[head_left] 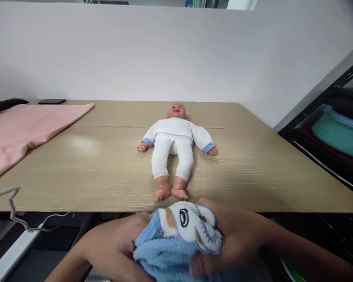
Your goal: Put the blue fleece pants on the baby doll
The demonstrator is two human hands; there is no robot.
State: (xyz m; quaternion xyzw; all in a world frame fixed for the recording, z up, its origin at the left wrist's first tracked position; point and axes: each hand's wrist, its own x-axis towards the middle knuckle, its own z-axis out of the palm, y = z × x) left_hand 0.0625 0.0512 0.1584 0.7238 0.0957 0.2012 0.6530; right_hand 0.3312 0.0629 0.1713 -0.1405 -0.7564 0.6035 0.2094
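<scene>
A bunched piece of blue terry cloth (pixel 167 254), with a white appliqué bearing a stitched eye and orange patches, is held in front of the table edge. My left hand (pixel 120 244) grips its left side, fingers curled into the folds. On the other side my right hand (pixel 232 235) clasps it, thumb pressed over the front. Whether it is a garment or a towel I cannot tell. Beyond it a baby doll (pixel 175 147) in a white suit with blue cuffs lies on its back, feet toward me, arms spread.
The doll lies on a light wooden table (pixel 247 168) against a white wall. A pink cloth (pixel 32 129) covers the left side, with a dark phone (pixel 52 101) behind it. A white cable (pixel 14 207) crosses the front left edge. Right stands a black shelf (pixel 326 94) with folded fabrics.
</scene>
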